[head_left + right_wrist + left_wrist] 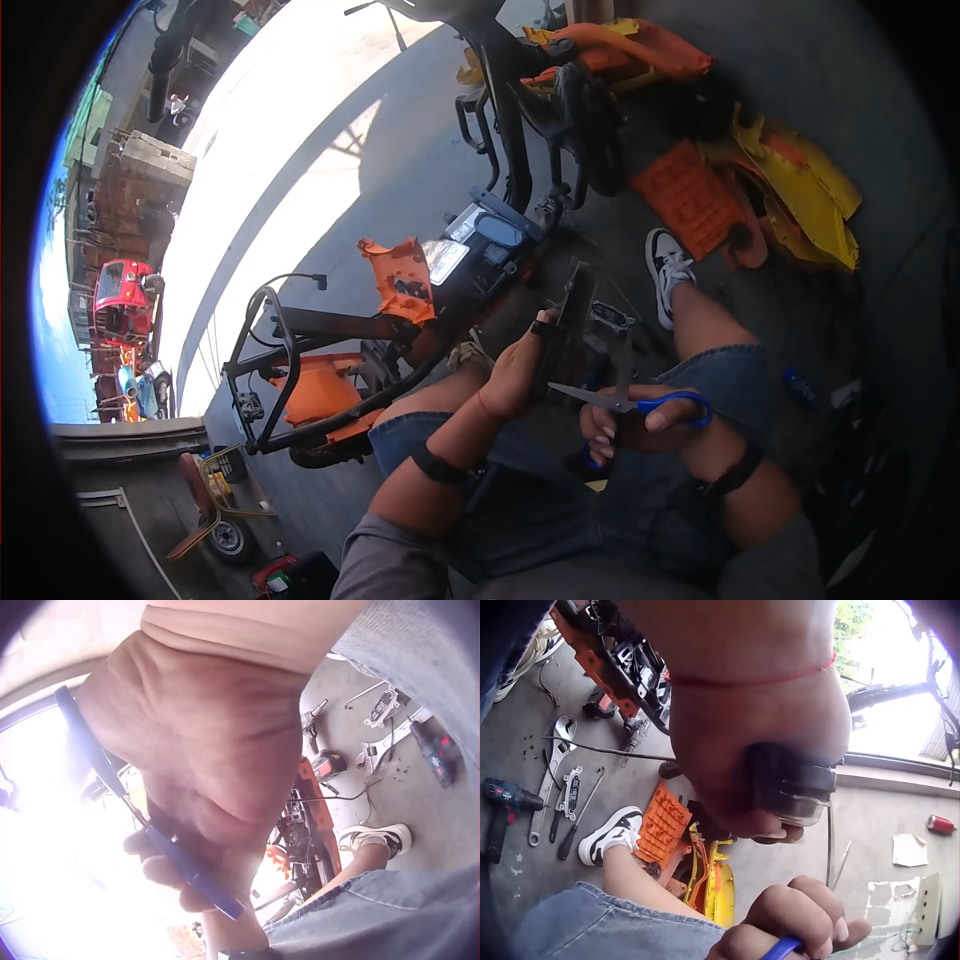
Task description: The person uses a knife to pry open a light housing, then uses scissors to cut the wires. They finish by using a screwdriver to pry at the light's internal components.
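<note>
In the head view my left hand [515,378] grips a black part [572,315] that stands up in front of my lap. The left wrist view shows this hand [742,750] from the wrist side, with a clear, shiny end on the black part [802,806]. My right hand [645,425] holds scissors [650,404] with blue handles, its fingers in the loops. Their blades are spread, one toward the left hand and one upward, close by the black part. In the right wrist view the right hand [202,735] hides most of the scissors' blades.
A stripped motorbike frame [290,350] with an orange panel [400,280] stands ahead and left. Orange and yellow panels [790,185] lie at the right. On the floor are a cordless drill [506,810], an adjustable wrench [551,776] and a screwdriver [577,825].
</note>
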Demonstrator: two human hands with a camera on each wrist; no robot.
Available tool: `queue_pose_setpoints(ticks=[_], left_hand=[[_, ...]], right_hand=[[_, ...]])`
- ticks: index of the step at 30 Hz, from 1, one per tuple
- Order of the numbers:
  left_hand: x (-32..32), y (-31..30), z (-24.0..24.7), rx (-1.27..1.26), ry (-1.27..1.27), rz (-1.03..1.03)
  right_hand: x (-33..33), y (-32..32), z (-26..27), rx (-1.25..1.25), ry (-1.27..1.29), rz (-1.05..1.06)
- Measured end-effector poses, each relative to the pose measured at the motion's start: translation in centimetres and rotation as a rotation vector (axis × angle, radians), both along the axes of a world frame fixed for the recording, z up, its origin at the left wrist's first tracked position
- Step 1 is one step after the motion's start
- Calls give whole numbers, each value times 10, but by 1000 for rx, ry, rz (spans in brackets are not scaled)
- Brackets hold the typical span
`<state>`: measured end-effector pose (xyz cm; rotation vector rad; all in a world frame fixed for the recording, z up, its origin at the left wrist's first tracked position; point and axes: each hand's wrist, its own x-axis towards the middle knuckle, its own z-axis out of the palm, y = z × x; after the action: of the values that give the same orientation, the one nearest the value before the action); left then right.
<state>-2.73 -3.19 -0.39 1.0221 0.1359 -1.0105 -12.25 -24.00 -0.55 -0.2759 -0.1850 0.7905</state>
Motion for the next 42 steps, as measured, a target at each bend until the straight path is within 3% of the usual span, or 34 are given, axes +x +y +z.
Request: queue_pose_setpoints(ticks=[4, 6, 7, 8, 10, 12, 14, 16, 18, 20, 22, 24, 26, 27, 28, 29, 30, 31, 34, 42], left_hand=[[-4, -2, -6, 98, -8, 49], [-8, -1, -19, 101, 10, 159], [-11, 5, -21, 210, -424, 35], [-11, 6, -19, 201, -436, 33], [-11, 6, -15, 40, -11, 122], [-14, 6, -30, -8, -5, 151], [-20, 7, -22, 124, -83, 159], [-21, 13, -48, 133, -121, 158], [-24, 13, -54, 217, -201, 221], [-23, 13, -32, 232, -95, 241], [-23, 17, -22, 219, -20, 223], [-26, 18, -14, 307, 59, 182], [-26, 19, -13, 370, 119, 144], [-28, 19, -18, 369, 127, 73], [-32, 18, -23, 368, 139, -4], [-34, 15, -22, 361, 180, 58], [-33, 19, -24, 409, 98, -25], [-33, 20, -23, 404, 142, -13], [-33, 20, -27, 394, 210, 16], [-36, 22, -37, 429, 205, -38]], right_hand=[[4, 3, -3, -6, -23, 15], [6, 1, -4, -138, -91, 17], [7, 1, -7, -127, -120, 8], [9, 0, -8, -136, -131, 3], [13, -2, -10, -137, -151, 81], [17, -6, -19, -153, -202, 89], [20, -10, -21, -278, -328, 161], [25, -15, -14, -356, -345, 137], [39, -21, -11, -538, -559, 262], [53, -19, 8, -588, -571, 302], [72, -17, 25, -752, -817, 456], [72, -10, 41, -815, -854, 503], [77, -6, 67, -1202, -1190, 608], [75, -4, 74, -1284, -1336, 585], [74, -2, 79, -1278, -1327, 598], [69, 2, 83, -1367, -1520, 583], [69, 3, 85, -1462, -1731, 550], [66, 2, 79, -1478, -1816, 424], [60, 2, 68, -1487, -1917, 341], [42, 7, 42, -1538, -1901, 234]])
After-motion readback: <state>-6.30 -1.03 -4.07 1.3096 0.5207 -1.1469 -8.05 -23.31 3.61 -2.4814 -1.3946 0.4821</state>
